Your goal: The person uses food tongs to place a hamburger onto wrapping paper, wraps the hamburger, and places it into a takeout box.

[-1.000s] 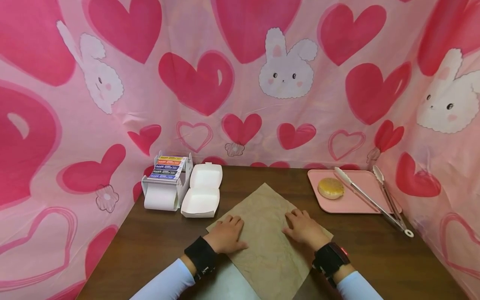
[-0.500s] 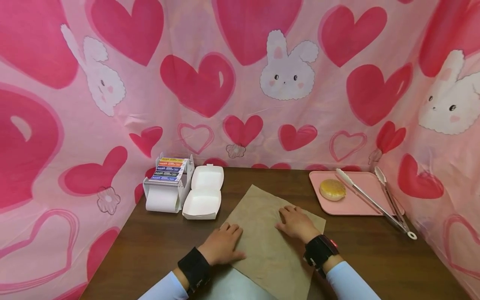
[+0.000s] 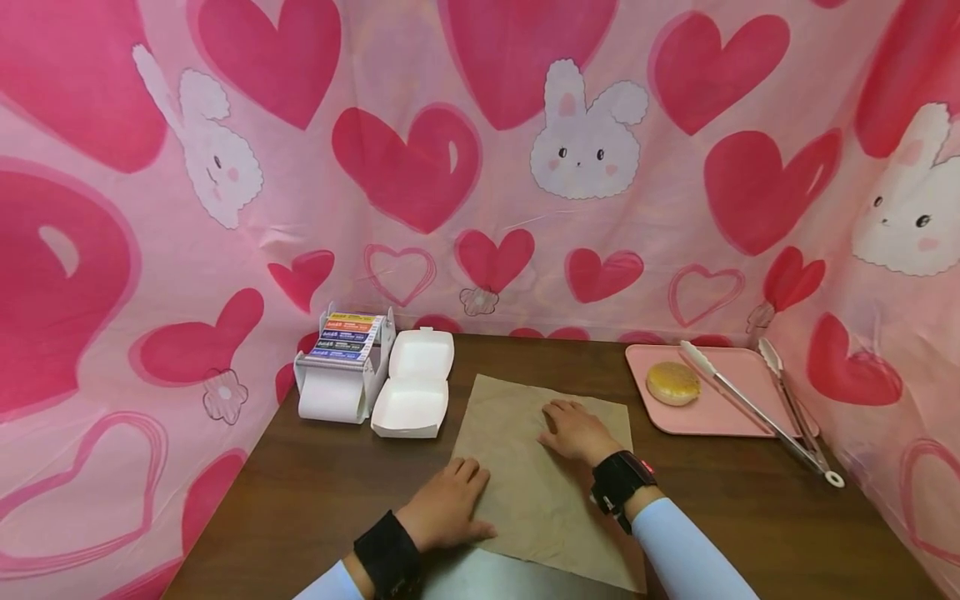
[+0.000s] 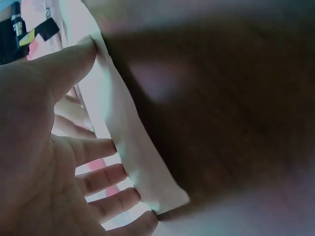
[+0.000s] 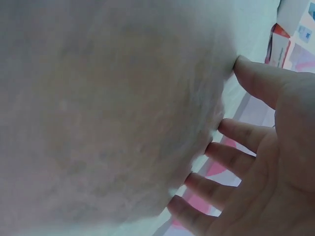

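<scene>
A square sheet of brown paper (image 3: 540,492) lies flat on the dark wooden table (image 3: 300,500), its sides nearly squared to the table. My left hand (image 3: 446,504) rests at the paper's left edge, fingers spread. In the left wrist view the left fingertips (image 4: 129,194) touch the paper's margin. Farther in, toward the upper right part of the sheet, my right hand (image 3: 577,433) presses on it with extended fingers. The right wrist view shows the right fingertips (image 5: 212,147) spread and touching the paper's surface.
At the back left stand a label dispenser (image 3: 345,367) and an open white takeout box (image 3: 412,400). A pink tray (image 3: 742,400) at the right holds a round bun (image 3: 673,383) and metal tongs (image 3: 750,400). A heart-patterned cloth (image 3: 420,75) encloses the table.
Both hands have turned the paper counterclockwise, from a diamond position to nearly square. The right hand has moved slightly left, and the left hand has shifted toward the front.
</scene>
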`<act>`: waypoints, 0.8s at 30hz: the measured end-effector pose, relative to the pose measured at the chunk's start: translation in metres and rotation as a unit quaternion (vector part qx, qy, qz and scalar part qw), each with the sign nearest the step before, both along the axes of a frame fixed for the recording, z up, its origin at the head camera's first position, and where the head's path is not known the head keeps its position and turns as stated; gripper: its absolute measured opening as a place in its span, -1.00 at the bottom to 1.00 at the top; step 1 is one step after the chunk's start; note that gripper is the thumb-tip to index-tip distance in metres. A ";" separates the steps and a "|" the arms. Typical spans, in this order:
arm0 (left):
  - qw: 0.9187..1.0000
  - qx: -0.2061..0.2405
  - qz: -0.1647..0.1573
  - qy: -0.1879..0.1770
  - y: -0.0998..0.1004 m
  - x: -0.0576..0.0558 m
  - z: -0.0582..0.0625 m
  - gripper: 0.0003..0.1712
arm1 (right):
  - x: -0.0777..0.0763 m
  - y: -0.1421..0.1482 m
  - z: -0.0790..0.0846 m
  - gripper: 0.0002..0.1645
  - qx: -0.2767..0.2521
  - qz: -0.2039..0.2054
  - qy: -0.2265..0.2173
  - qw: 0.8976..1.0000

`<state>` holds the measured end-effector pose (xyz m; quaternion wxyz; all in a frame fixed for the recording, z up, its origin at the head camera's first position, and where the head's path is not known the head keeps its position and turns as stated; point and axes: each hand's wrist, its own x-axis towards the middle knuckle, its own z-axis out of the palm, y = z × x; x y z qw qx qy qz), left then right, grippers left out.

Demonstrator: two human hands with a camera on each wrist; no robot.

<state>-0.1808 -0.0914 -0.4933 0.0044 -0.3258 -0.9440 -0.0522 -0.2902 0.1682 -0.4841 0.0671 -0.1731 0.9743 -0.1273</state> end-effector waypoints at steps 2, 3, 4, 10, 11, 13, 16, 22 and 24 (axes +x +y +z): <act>1.000 0.003 -0.001 -0.001 -0.001 0.001 -0.001 -0.15 | -0.005 -0.003 -0.001 -0.30 -0.001 0.009 -0.003 1.000; 1.000 0.003 0.000 -0.002 -0.001 0.002 -0.002 -0.14 | -0.008 -0.005 -0.002 -0.30 -0.004 0.015 -0.005 1.000; 1.000 0.004 0.001 -0.004 -0.002 0.003 -0.002 -0.13 | -0.010 -0.006 -0.002 -0.30 -0.004 0.020 -0.005 1.000; 1.000 0.008 0.002 0.002 -0.004 0.004 -0.010 -0.10 | -0.020 -0.011 -0.006 -0.31 -0.013 0.040 -0.011 0.999; 1.000 0.009 0.001 0.003 -0.004 0.004 -0.011 -0.11 | -0.021 -0.012 -0.007 -0.31 -0.014 0.041 -0.011 0.999; 1.000 0.008 0.000 0.007 -0.005 0.004 -0.013 -0.11 | -0.023 -0.012 -0.008 -0.31 -0.013 0.041 -0.010 0.999; 1.000 0.006 0.002 -0.001 -0.004 0.004 -0.011 -0.11 | -0.024 -0.013 -0.008 -0.31 -0.017 0.040 -0.010 0.999; 0.999 -0.007 0.014 -0.031 -0.001 0.003 -0.003 -0.08 | -0.025 -0.012 -0.005 -0.31 -0.023 0.035 -0.014 0.999; 0.999 -0.012 0.017 -0.035 -0.001 0.002 -0.002 -0.08 | -0.025 -0.012 -0.005 -0.31 -0.023 0.033 -0.016 0.999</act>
